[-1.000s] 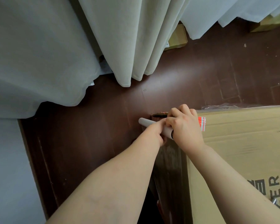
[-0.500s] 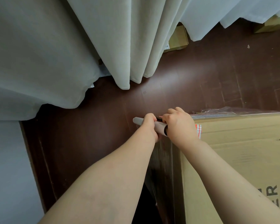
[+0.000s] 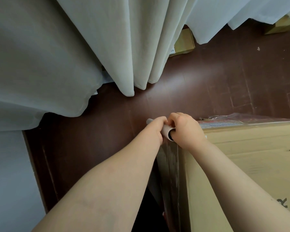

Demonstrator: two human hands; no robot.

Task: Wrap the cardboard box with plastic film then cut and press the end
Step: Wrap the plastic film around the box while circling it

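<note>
Here, the left grip (image 3: 157,130) and right grip (image 3: 187,131) both curl around the film roll's tube (image 3: 167,132), one toward each end, likely so it can turn as they pull. The tube sits at the corner of the cardboard box (image 3: 241,164). Plastic film (image 3: 170,164) stretches along the box's left side, apparently held taut.

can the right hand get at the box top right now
Probably yes: the right hand is at the box corner, nothing between, though it grips the roll.
</note>
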